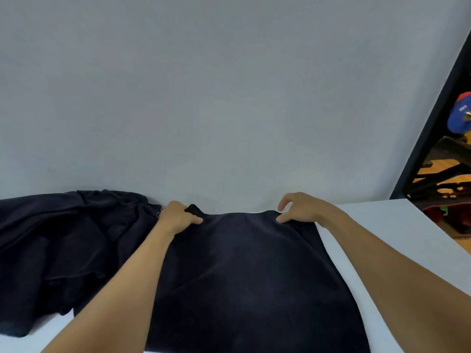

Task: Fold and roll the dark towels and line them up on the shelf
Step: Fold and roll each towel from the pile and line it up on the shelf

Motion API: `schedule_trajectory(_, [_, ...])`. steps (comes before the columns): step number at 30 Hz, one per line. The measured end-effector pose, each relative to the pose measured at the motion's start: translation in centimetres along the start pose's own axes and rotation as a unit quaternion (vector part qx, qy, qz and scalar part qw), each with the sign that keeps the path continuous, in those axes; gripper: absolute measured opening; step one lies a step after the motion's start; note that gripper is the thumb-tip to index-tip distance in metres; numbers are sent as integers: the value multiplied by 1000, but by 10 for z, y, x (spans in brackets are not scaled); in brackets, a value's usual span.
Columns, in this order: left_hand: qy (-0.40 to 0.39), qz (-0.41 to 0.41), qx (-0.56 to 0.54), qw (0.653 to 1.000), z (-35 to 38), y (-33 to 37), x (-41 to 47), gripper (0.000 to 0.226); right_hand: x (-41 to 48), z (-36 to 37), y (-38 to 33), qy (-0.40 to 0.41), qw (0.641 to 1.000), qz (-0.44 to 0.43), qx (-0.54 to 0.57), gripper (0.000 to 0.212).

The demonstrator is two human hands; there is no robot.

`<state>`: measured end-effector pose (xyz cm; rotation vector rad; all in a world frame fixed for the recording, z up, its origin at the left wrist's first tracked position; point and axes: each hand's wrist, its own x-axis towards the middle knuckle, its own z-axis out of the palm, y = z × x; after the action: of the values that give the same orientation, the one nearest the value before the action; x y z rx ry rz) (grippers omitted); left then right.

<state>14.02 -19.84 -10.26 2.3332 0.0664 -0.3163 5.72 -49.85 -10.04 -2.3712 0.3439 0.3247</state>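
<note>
On your far left, the heap of dark towels (63,240) lies crumpled on the white table (382,225), pushed up against the grey wall (229,98). It is probably parked there to keep the working space in front of you free. Next comes your left hand (178,215), whose fingers are curled tightly round a bunched far corner of the spread towel (242,276), with a nub of cloth poking out past the knuckles. That firm hold looks meant to pull the far edge taut. The spread towel itself lies flat in the middle of the table, running from the wall back toward you. Its far edge sags slightly between your hands, so it seems to be at the squaring-up stage, before any fold or roll. Your right hand (303,207) arches over the other far corner, with the thumb tip on the cloth and the fingers raised and bent. You cannot tell from here whether it has actually pinched the fabric or only steadies it. Further right, a black post (433,118) borders the wall. No shelf is in view.
</note>
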Motion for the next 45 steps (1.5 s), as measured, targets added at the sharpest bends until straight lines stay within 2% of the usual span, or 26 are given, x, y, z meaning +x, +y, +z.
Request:
schedule_trajectory(3, [-40,13,1,999,-8,1,-5,18,-2,2,-10,-45,999,-4,20,40])
schedule_trajectory(5, [-42,14,-42,998,-13,-1,-6,19,-4,5,-17,-61,998,-10,12,41])
schedule_trajectory(10, [-53,29,-165,984,-36,-8,-13,21,-16,4,-24,-62,991,-47,106,15])
schedule_trajectory(15, [-27,41,-176,983,-54,-16,-20,22,-31,-4,-33,-84,979,-67,175,31])
schedule_trajectory(20, [21,58,-131,989,-60,-18,-23,12,-35,-5,-39,-77,990,-103,60,8])
schedule_trajectory(25, [44,96,-74,992,-64,-15,-25,10,-31,-13,-37,-10,988,-124,-95,32])
schedule_trajectory(27, [44,103,-67,991,-66,-14,-24,11,-30,-20,-29,-30,986,-121,-110,25])
schedule_trajectory(28, [42,105,-66,991,-67,-14,-24,11,-30,-25,-25,-44,986,-113,-111,30])
schedule_trajectory(30, [35,107,-67,991,-69,-13,-24,11,-31,-33,-18,-39,987,-102,-115,35])
schedule_trajectory(32, [27,110,-73,991,-73,-10,-25,12,-35,-44,-12,-24,987,-107,-114,29])
schedule_trajectory(35, [21,117,-88,989,-83,1,-31,11,-47,-64,-14,12,983,-114,-145,14])
schedule_trajectory(38, [39,153,-110,981,-102,26,-45,8,-67,-91,-30,106,964,-136,-200,15])
schedule_trajectory(42, [84,245,-181,949,-142,72,-75,7,-109,-137,-62,287,912,-212,-203,19])
schedule_trajectory(45, [71,302,-234,922,-169,93,-102,7,-149,-159,-78,352,880,-250,-199,16])
